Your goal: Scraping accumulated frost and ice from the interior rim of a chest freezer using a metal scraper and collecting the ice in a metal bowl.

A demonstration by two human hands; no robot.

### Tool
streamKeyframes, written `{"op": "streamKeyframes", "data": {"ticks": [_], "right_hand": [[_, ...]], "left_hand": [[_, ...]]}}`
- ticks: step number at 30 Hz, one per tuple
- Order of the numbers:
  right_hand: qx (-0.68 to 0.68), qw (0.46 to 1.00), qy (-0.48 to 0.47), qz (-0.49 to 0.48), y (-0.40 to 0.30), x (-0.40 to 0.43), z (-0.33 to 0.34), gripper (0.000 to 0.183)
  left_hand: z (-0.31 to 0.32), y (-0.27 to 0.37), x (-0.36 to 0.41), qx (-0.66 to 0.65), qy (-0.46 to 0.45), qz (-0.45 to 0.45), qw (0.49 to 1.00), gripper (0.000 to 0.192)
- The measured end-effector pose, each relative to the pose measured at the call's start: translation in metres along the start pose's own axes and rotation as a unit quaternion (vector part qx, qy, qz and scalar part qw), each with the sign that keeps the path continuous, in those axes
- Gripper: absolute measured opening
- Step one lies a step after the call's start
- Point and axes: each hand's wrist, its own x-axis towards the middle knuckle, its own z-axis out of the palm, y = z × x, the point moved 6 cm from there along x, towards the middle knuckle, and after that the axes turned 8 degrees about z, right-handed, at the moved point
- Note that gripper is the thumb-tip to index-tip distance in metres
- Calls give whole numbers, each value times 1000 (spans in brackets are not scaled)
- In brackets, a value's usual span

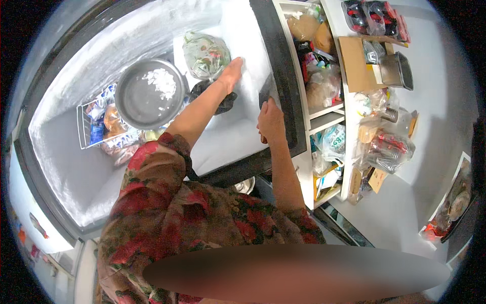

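Observation:
My left hand [232, 74] reaches into a chest freezer with its fingers stretched out, near the freezer's pale inner wall [243, 26]. Whether it touches the wall is not clear. Beside it lies a clear plastic bag of green and red produce [207, 55]. A black plastic bag [226, 104] is partly hidden under my left wrist. My right hand [271, 119] grips the brown handle of a broad-bladed knife [269, 90], its blade pointing away from me by the freezer's rim. A round grey metal pan [133, 97] holds white chunks of ice or frost [161, 81].
White frost [95, 49] coats the far freezer wall. A wire basket [81, 127] with wrapped packages stands left of the pan. The dark freezer rim [243, 165] runs before me. To the right, a white shelf unit [326, 117] holds bags, with a cardboard box [351, 64] and bottles [374, 17] on top.

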Motion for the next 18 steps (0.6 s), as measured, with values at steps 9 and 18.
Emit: {"op": "streamKeyframes", "data": {"ticks": [9, 18], "right_hand": [[-14, 998, 60, -11, -27, 4, -11, 21], [-18, 998, -45, 35, -7, 23, 7, 25]], "left_hand": [[12, 0, 21, -106, 30, -18, 994, 45], [23, -8, 17, -158, 86, 14, 984, 37]]}}
